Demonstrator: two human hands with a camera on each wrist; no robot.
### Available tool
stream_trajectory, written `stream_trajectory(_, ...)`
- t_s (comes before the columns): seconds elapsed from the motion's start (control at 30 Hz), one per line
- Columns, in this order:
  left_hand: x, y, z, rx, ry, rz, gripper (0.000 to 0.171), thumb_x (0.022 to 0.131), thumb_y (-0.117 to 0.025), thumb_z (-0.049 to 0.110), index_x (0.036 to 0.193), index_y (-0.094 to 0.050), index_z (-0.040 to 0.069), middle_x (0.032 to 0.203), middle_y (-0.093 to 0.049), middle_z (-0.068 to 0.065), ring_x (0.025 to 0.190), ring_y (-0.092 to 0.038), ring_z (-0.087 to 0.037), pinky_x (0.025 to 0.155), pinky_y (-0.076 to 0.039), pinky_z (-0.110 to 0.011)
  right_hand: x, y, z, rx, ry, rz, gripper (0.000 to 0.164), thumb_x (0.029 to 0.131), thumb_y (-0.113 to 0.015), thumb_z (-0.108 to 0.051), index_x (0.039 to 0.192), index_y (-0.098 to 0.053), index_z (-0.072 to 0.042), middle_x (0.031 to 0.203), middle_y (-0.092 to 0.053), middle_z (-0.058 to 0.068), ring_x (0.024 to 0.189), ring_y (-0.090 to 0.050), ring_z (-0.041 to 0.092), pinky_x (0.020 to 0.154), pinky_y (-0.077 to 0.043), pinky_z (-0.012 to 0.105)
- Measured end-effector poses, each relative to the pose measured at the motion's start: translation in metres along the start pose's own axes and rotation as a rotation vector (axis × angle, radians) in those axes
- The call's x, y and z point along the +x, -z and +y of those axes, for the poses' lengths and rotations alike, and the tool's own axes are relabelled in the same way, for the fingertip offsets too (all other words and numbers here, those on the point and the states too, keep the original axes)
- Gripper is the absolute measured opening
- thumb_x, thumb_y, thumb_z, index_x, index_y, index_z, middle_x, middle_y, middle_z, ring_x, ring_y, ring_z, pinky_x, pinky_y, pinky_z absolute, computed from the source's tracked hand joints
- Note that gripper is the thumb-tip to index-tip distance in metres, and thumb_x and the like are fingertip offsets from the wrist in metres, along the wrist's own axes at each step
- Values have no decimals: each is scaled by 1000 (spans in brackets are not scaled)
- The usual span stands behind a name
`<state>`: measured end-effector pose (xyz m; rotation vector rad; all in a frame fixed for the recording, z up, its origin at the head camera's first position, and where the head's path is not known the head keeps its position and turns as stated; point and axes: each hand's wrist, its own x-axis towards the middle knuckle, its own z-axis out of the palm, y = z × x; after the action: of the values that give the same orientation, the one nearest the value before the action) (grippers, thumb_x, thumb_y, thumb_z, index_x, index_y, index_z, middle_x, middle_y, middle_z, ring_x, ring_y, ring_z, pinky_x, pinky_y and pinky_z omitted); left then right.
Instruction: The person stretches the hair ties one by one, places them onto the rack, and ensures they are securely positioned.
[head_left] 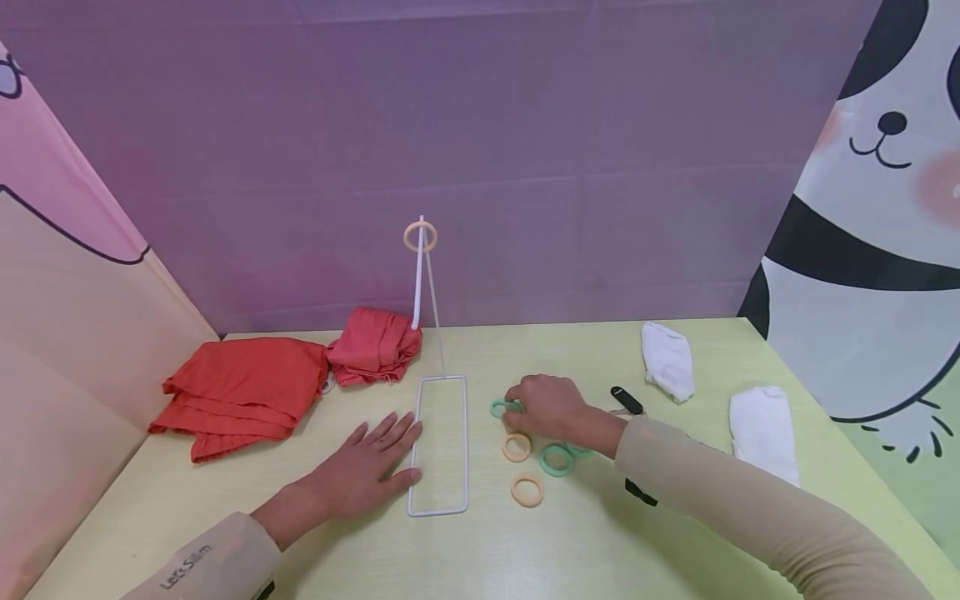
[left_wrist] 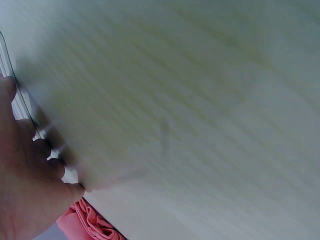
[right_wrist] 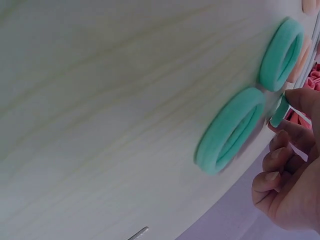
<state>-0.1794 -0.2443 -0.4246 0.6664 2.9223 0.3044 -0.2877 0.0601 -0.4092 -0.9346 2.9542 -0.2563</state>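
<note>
In the head view my right hand (head_left: 551,406) pinches a green hair tie (head_left: 498,407) between thumb and index finger, low over the table; the right wrist view shows the pinched tie (right_wrist: 280,111) too. Two more green hair ties lie nearby, one in full view (head_left: 556,461), another partly under the wrist (head_left: 582,450). Two peach hair ties lie nearer me, one (head_left: 517,448) behind the other (head_left: 527,491). A white wire stand (head_left: 417,283) carries one peach hair tie (head_left: 409,227) at its top. My left hand (head_left: 360,475) rests spread, fingertips at the base's left wire.
Folded red cloths, one large (head_left: 247,392) and one smaller (head_left: 375,346), lie at the left and back. At the right are two white folded cloths, one farther back (head_left: 667,361) and one nearer (head_left: 763,432). A small black object (head_left: 627,400) lies beyond the right forearm.
</note>
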Motion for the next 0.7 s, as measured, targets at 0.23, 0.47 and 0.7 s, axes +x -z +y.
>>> stream_trajectory(0.23,-1,1,1,-4,-2,-4,74,102,-41,58,159,-28,12,167,-24,-9,155,-18,-38,120,-16,-66,-4,11,-3,-5,55,152,30,93,-60,-36,115,-75,-25,94,-68,-3,78,-65,15,54,-49,35)
stream_trajectory(0.47,-1,1,1,-3,6,-10,75,102,-40,59,159,-27,14,168,-22,-8,155,-17,-37,121,-15,-66,-20,44,-20,-33,233,494,23,91,-65,-35,109,-76,-27,79,-63,-7,65,-58,8,46,-40,23)
stream_trajectory(0.7,-1,2,1,-16,10,-6,75,102,-41,59,159,-29,13,167,-23,-9,155,-17,-38,120,-15,-67,-42,89,-52,-42,463,808,23,85,-75,-29,107,-78,-22,66,-57,-7,56,-52,7,45,-39,21)
